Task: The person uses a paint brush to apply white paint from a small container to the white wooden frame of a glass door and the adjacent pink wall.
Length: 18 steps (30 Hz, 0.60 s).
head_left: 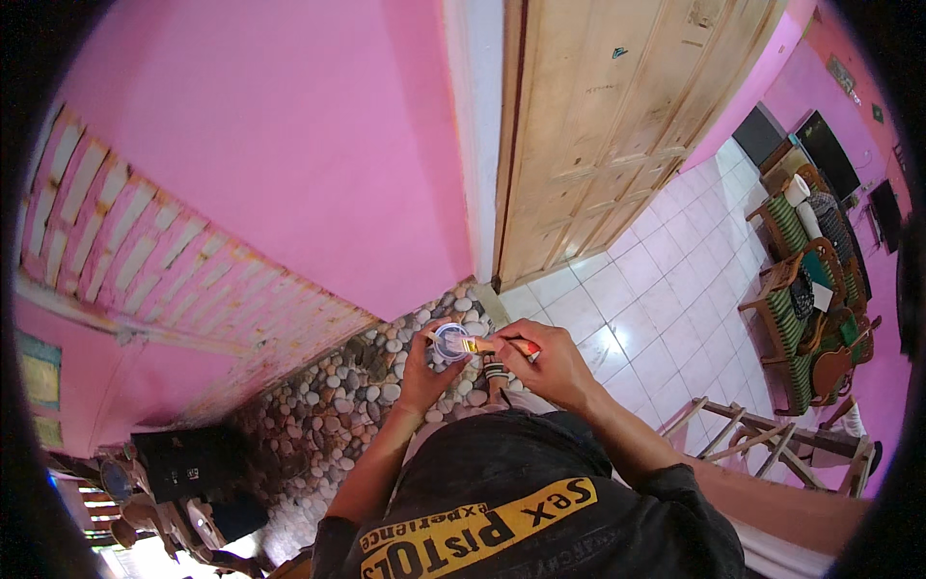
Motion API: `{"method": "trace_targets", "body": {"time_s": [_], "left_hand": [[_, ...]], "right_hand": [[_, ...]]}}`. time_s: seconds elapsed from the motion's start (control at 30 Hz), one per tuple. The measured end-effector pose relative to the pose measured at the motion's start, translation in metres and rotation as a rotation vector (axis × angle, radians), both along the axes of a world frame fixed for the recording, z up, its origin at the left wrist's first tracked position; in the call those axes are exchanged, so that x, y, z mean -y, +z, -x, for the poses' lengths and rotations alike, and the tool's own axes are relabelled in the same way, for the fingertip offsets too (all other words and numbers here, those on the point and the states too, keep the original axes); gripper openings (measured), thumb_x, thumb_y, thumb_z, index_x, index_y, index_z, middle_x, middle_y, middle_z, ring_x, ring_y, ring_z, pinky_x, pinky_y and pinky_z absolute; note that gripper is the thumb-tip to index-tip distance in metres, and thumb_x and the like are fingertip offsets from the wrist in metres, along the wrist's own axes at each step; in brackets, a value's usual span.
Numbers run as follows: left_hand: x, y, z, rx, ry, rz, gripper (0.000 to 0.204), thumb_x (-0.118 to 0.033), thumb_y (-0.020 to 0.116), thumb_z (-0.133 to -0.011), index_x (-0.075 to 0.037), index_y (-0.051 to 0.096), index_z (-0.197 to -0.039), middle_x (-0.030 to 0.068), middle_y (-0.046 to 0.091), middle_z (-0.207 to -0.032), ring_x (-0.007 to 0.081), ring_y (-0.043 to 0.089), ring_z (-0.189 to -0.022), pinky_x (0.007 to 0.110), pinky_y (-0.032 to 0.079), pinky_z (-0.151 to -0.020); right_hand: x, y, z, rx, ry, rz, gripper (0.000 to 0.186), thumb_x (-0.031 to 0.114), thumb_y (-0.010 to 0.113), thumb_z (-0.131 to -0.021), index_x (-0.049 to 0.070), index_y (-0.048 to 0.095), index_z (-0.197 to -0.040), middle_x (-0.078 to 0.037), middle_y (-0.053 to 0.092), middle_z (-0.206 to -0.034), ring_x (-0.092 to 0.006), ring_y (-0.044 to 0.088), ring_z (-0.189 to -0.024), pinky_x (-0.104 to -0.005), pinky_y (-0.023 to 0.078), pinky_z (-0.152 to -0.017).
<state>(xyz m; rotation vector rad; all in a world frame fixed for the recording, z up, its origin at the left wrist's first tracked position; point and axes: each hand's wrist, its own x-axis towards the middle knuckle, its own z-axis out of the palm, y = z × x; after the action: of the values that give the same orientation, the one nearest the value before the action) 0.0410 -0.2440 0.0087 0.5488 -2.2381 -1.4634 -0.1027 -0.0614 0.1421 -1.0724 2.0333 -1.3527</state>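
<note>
Pebble-patterned floor (323, 415) meets glossy white tiles (661, 280), on which green-striped wooden seats (787, 333) stand at the right

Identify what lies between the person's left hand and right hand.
The head view shows a round tub, held by the left hand, and a paintbrush, held by the right hand, its tip at the tub's mouth.

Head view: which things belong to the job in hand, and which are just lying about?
In the job:
- paintbrush, held in the right grip
- small cup, held in the left grip, under the bristles

Apparently just lying about:
- green-striped seats, at right
- dark screen, at the far wall
- black object, lower left
</note>
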Motion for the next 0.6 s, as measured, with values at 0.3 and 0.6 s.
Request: {"method": "trace_targets", "body": {"time_s": [0.3, 0.6], "left_hand": [[0.005, -0.016, 0.121, 0.018, -0.037, -0.073, 0.068, -0.014, 0.087, -0.079, -0.005, 0.049, -0.134, 0.0133, 0.065, -0.125, 0.0238, 0.065, -0.116, 0.037, 0.050, -0.100], [0.033, -0.040, 0.145, 0.080, -0.021, -0.112, 0.066, -0.014, 0.085, -0.082, -0.003, 0.048, -0.134, 0.0097, 0.060, -0.125, 0.0196, 0.060, -0.118, 0.035, 0.049, -0.101]], "right_hand": [[-0.017, -0.050, 0.120, 0.629, -0.255, 0.172, 0.023, 0.018, 0.063, -0.102, -0.004, 0.066, -0.108, -0.013, 0.073, -0.088, -0.0157, 0.070, -0.072, -0.0253, 0.051, -0.061], [-0.006, -0.110, 0.171, 0.902, -0.520, 0.399, 0.028, 0.024, 0.065, -0.102, -0.003, 0.066, -0.110, -0.015, 0.072, -0.096, -0.0219, 0.072, -0.077, -0.0317, 0.057, -0.069]]}}
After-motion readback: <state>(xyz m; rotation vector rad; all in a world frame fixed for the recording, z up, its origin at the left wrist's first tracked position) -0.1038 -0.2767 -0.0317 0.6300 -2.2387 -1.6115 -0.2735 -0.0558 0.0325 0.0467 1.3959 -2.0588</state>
